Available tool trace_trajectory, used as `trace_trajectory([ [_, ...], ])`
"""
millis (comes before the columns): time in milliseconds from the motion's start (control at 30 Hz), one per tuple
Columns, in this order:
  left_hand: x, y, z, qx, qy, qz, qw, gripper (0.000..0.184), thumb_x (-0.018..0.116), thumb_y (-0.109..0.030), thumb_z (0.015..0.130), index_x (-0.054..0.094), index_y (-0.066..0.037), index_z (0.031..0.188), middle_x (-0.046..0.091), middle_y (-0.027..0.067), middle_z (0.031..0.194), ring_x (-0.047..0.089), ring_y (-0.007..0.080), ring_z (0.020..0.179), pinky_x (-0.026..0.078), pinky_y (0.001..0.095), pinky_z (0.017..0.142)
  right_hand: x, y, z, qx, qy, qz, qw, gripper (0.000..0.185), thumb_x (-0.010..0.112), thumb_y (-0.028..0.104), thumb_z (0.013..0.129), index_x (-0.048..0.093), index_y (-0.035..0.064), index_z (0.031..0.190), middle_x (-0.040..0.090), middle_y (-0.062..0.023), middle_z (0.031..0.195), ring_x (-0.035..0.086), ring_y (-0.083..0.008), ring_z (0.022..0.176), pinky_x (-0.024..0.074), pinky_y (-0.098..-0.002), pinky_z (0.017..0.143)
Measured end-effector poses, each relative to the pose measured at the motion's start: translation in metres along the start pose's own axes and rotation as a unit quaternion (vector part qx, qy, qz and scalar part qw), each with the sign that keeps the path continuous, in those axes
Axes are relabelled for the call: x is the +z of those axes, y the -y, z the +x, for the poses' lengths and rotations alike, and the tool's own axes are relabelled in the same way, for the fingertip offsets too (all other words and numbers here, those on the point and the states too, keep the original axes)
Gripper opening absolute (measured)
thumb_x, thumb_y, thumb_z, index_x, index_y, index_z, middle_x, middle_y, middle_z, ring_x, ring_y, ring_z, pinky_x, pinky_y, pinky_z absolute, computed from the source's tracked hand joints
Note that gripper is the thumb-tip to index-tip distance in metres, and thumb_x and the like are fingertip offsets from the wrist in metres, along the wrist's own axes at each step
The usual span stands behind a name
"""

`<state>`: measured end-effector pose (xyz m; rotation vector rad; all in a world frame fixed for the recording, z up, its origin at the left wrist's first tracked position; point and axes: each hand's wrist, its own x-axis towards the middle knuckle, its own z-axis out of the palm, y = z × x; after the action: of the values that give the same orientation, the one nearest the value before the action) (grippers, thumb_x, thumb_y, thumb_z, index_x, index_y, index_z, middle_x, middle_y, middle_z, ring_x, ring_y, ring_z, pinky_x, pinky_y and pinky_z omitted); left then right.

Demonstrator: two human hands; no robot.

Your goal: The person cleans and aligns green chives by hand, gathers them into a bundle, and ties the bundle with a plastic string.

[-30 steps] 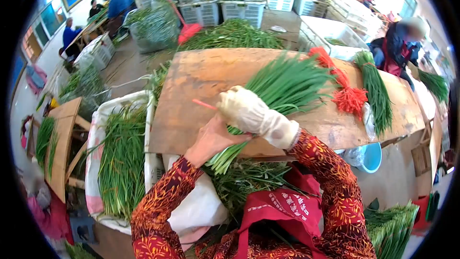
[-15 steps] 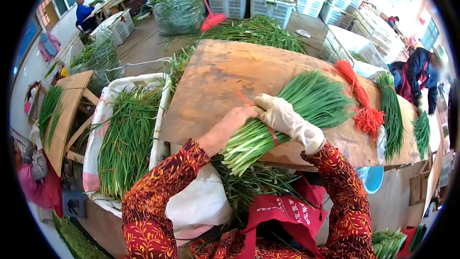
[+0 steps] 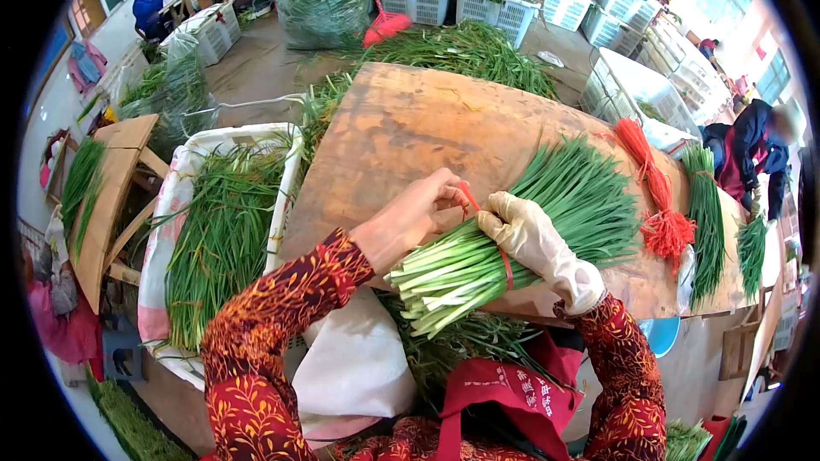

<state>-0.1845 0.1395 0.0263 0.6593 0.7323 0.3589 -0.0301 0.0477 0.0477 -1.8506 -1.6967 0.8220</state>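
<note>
A thick bundle of green stalks (image 3: 576,201) lies on the wooden board (image 3: 418,111), pale cut ends toward the lower left. Around its lower part runs a red tie (image 3: 507,271). My bare left hand (image 3: 418,209) pinches the tie's raised end, just above the bundle. My right hand (image 3: 534,243), in a whitish glove, rests on top of the bundle beside the tie, its fingers curled round the stalks.
Red ties (image 3: 658,205) and a tied bundle (image 3: 704,222) lie at the board's right. A white crate (image 3: 295,154) of loose greens stands left. Stacked crates (image 3: 414,0) and a red dustpan (image 3: 386,26) are behind. A co-worker (image 3: 752,154) bends at the right.
The bundle has turned and its cut ends show more. The red tie now goes round it, and my left hand has lifted the end upward. The view has shifted to the right.
</note>
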Motion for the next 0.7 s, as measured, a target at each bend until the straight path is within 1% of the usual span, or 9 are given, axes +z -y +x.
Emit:
trace_trajectory([
  [67, -0.015, 0.008, 0.006, 0.002, 0.032, -0.062, 0.998, 0.019, 0.051, -0.019, 0.083, 0.053, -0.002, 0.093, 0.051, 0.0022, 0.088, 0.053, 0.0128, 0.086, 0.045, 0.0288, 0.08, 0.002, -0.004, 0.002, -0.011, -0.008, 0.013, 1.0, 0.029, 0.053, 0.028, 0.085, 0.06, 0.0004, 0.093, 0.059, -0.02, 0.075, 0.059, -0.0346, 0.071, 0.0441, -0.0385, 0.063],
  [100, -0.019, 0.008, 0.006, -0.019, 0.04, -0.086, 0.995, 0.017, 0.052, -0.012, 0.083, 0.054, -0.001, 0.095, 0.052, 0.0027, 0.091, 0.053, 0.0136, 0.092, 0.045, 0.0272, 0.086, 0.003, -0.001, 0.003, -0.009, -0.018, 0.018, 1.0, 0.031, 0.054, 0.03, 0.085, 0.06, -0.0004, 0.091, 0.059, -0.0203, 0.075, 0.059, -0.0345, 0.071, 0.0444, -0.0381, 0.063],
  [233, -0.025, 0.017, 0.008, 0.015, 0.064, -0.073, 0.995, 0.017, 0.052, -0.014, 0.084, 0.055, -0.002, 0.096, 0.055, 0.0036, 0.096, 0.053, 0.0141, 0.094, 0.045, 0.0278, 0.086, 0.005, 0.0, 0.01, 0.035, 0.002, 0.037, 0.999, 0.033, 0.054, 0.03, 0.084, 0.061, -0.0008, 0.094, 0.06, -0.0209, 0.079, 0.06, -0.034, 0.075, 0.0452, -0.0366, 0.066],
  [333, -0.039, 0.03, 0.023, 0.034, 0.121, -0.097, 0.987, 0.015, 0.052, -0.013, 0.086, 0.056, -0.003, 0.097, 0.056, 0.004, 0.097, 0.053, 0.0137, 0.095, 0.045, 0.0279, 0.086, 0.001, 0.013, 0.013, 0.064, 0.022, -0.019, 0.998, 0.033, 0.052, 0.029, 0.084, 0.061, -0.0006, 0.094, 0.061, -0.0214, 0.081, 0.06, -0.034, 0.075, 0.0456, -0.0373, 0.067],
  [367, -0.043, 0.033, 0.027, 0.039, 0.156, -0.107, 0.981, 0.014, 0.052, -0.012, 0.086, 0.056, -0.004, 0.097, 0.057, 0.0037, 0.096, 0.053, 0.0136, 0.095, 0.045, 0.0277, 0.086, 0.002, 0.011, 0.014, 0.047, 0.017, -0.036, 0.998, 0.028, 0.052, 0.024, 0.084, 0.06, -0.0021, 0.09, 0.059, -0.0116, 0.067, 0.055, -0.0159, 0.063, 0.0446, -0.0302, 0.062],
  [400, -0.044, 0.035, 0.028, 0.045, 0.191, -0.117, 0.974, 0.013, 0.053, -0.011, 0.086, 0.056, -0.005, 0.097, 0.057, 0.0035, 0.096, 0.054, 0.0135, 0.094, 0.046, 0.0275, 0.085, 0.003, 0.011, 0.016, 0.051, 0.019, -0.06, 0.997, 0.027, 0.052, 0.023, 0.084, 0.061, -0.0018, 0.09, 0.059, -0.0121, 0.067, 0.055, -0.0164, 0.062, 0.0446, -0.0304, 0.062],
  [467, -0.044, 0.038, 0.027, 0.056, 0.155, -0.118, 0.979, 0.011, 0.053, -0.009, 0.086, 0.056, -0.005, 0.096, 0.058, 0.0032, 0.094, 0.055, 0.013, 0.092, 0.047, 0.0268, 0.082, 0.005, 0.011, 0.019, 0.055, 0.025, -0.106, 0.993, 0.026, 0.053, 0.023, 0.084, 0.061, -0.001, 0.089, 0.058, -0.0131, 0.067, 0.055, -0.0173, 0.061, 0.0446, -0.0307, 0.062],
  [567, -0.039, 0.038, 0.021, 0.074, 0.129, -0.101, 0.984, 0.009, 0.055, -0.007, 0.086, 0.056, -0.005, 0.095, 0.059, 0.0021, 0.092, 0.056, 0.0117, 0.087, 0.048, 0.0256, 0.078, 0.005, 0.015, 0.019, 0.068, 0.042, -0.069, 0.994, 0.029, 0.053, 0.025, 0.081, 0.062, 0.001, 0.095, 0.061, -0.0215, 0.079, 0.059, -0.0352, 0.077, 0.0461, -0.0375, 0.069],
  [700, -0.041, 0.039, 0.023, 0.087, 0.107, -0.057, 0.989, 0.01, 0.055, -0.008, 0.086, 0.055, -0.005, 0.096, 0.059, 0.0012, 0.091, 0.057, 0.0097, 0.085, 0.048, 0.0241, 0.076, 0.003, 0.021, 0.019, 0.074, 0.054, -0.086, 0.992, 0.029, 0.053, 0.025, 0.081, 0.062, 0.0009, 0.094, 0.06, -0.0212, 0.079, 0.06, -0.0347, 0.076, 0.0461, -0.0373, 0.069],
])
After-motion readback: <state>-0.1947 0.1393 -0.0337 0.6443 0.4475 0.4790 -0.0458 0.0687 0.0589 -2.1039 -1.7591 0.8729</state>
